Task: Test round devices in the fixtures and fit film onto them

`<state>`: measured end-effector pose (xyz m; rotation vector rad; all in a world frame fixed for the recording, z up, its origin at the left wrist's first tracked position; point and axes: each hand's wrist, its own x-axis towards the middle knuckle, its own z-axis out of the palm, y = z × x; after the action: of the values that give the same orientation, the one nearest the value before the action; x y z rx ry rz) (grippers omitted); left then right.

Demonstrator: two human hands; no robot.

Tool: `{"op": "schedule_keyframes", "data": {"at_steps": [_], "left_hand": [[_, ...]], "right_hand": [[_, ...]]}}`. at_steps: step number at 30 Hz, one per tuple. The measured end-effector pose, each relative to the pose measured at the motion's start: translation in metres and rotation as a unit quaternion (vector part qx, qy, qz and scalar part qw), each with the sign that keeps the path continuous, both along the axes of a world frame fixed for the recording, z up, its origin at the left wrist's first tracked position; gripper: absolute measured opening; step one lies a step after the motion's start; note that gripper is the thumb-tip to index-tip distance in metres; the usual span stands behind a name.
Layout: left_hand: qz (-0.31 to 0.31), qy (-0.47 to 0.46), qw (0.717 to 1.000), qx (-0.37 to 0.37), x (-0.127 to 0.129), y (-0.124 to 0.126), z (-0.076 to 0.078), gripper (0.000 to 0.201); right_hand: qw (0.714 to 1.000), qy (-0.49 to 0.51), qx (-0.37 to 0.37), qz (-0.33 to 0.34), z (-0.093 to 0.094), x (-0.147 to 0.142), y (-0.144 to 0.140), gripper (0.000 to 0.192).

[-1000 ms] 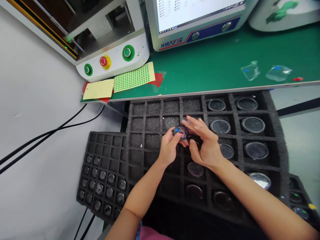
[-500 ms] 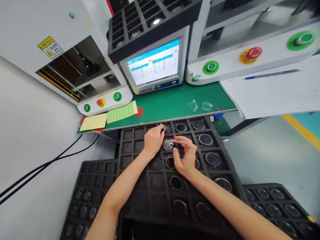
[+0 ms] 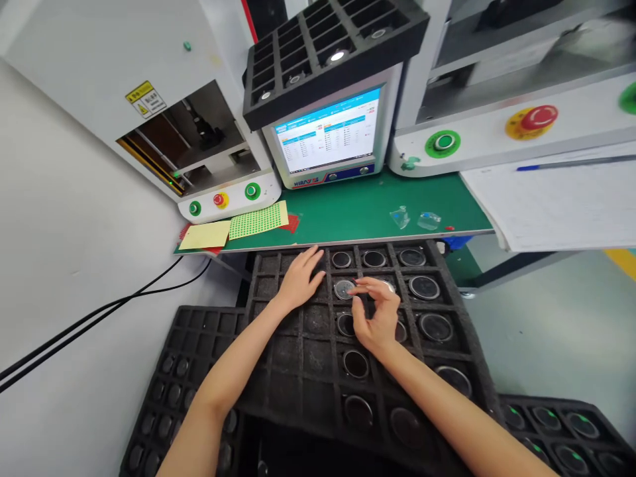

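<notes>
Right hand [image 3: 378, 317] at mid-frame pinches lightly at a round glass-faced disc [image 3: 344, 289] seated in a cell of the black foam tray [image 3: 318, 371]; the left hand [image 3: 299, 281] rests flat and released on empty cells beside it. Seating looks underway; next, a careful letting-go, since the spongy grid grips the smooth metal rim.

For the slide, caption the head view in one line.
Right hand fingers a round lens in the black foam tray; left hand rests flat on empty cells.
</notes>
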<state>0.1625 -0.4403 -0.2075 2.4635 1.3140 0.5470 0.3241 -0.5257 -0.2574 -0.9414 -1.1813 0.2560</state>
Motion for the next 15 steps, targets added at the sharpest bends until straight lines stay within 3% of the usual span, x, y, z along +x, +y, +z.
{"op": "schedule_keyframes", "data": {"at_steps": [4, 10, 13, 15], "left_hand": [[0.129, -0.009, 0.991, 0.03, -0.073, -0.038, 0.013, 0.033], [0.285, 0.015, 0.958, 0.018, -0.18, -0.131, 0.021, 0.025], [0.337, 0.005, 0.941, 0.017, -0.203, -0.158, 0.026, 0.024], [0.352, -0.013, 0.936, 0.02, -0.198, -0.156, 0.029, 0.023]], "right_hand": [[1.0, 0.007, -0.017, 0.013, -0.001, 0.003, -0.003, 0.023], [0.997, 0.034, -0.056, 0.031, -0.004, 0.005, -0.007, 0.034], [0.998, 0.036, -0.051, 0.032, -0.005, 0.004, -0.007, 0.034], [0.998, 0.029, -0.037, 0.032, -0.006, 0.003, -0.007, 0.033]]}}
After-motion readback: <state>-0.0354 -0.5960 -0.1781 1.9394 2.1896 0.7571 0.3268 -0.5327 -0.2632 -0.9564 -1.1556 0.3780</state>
